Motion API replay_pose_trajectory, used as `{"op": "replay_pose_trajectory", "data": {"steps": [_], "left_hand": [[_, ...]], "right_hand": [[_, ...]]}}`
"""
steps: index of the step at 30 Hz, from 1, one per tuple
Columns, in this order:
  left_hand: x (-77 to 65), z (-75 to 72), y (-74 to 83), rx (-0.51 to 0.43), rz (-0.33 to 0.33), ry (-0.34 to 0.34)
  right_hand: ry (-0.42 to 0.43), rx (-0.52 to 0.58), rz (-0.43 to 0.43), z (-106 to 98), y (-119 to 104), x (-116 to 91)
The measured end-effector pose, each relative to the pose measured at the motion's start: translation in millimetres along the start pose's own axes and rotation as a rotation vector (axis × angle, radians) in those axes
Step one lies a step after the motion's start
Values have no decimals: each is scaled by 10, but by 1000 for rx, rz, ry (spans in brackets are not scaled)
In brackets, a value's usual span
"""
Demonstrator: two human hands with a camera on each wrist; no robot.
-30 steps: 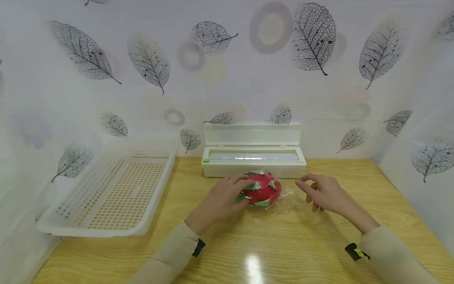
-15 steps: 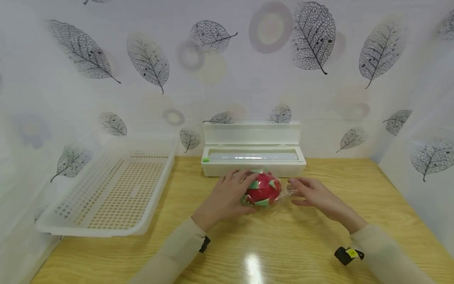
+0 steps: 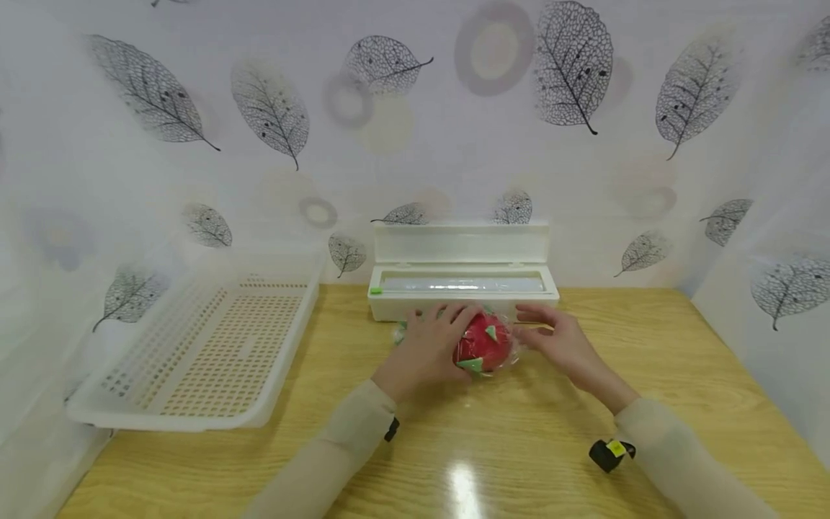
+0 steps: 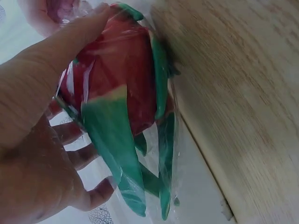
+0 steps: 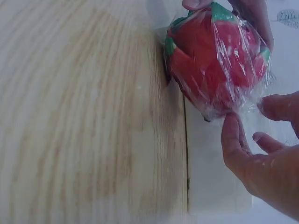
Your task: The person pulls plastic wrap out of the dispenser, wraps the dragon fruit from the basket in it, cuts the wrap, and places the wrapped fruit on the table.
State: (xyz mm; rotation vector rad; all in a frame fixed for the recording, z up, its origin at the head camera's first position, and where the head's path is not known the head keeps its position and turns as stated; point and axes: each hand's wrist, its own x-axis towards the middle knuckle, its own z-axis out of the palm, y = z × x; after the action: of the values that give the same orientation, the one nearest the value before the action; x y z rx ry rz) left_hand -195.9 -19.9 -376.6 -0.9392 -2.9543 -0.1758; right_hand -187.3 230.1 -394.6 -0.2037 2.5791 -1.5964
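Observation:
A red dragon fruit (image 3: 483,344) with green scales, wrapped in clear plastic film, lies on its side in front of the white box. My left hand (image 3: 431,349) grips it from the left, thumb along the near side and fingers over the far side. Long green leaf tips (image 4: 119,149) under film stick out past that palm in the left wrist view. At the fruit's right end, gathered film (image 5: 231,102) lies bunched against the red skin. My right hand (image 3: 560,346) touches this film with its fingertips, thumb and fingers spread apart.
Behind the fruit stands a long white box (image 3: 463,310), its lid raised, with a film roll (image 3: 460,285) inside. A white perforated basket (image 3: 259,404) is on the left of the wooden table (image 3: 519,461). Leaf-patterned cloth (image 3: 441,158) hangs behind and at both sides.
My right hand has come left to the fruit's end, and the loose film there is now folded in against it. My left hand has shifted right, farther over the fruit.

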Motion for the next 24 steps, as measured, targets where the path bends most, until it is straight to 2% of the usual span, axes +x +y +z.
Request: {"op": "replay_pose_trajectory", "data": {"steps": [5,10,15,18,20,22,24], "left_hand": [[58,19,-18,-31,5,-10],[78,15,-24,-37,0,0],[90,-11,-54,-90,24,-8],[99,-11,-95,-194,61,-55],[108,-8,-134,-307,77,-103],[123,-5,-173,-412,82,-147],[133,-9,-207,-497,67,-182]], "right_hand": [[-82,-30,-39,23,52,122],[-28,-138,-35,38,65,186],[-49,-112,-33,17,106,209],[-108,-26,6,3,151,196],[-147,45,57,-1,179,178],[-176,103,88,1,200,163],[-182,112,84,7,224,146]]}}
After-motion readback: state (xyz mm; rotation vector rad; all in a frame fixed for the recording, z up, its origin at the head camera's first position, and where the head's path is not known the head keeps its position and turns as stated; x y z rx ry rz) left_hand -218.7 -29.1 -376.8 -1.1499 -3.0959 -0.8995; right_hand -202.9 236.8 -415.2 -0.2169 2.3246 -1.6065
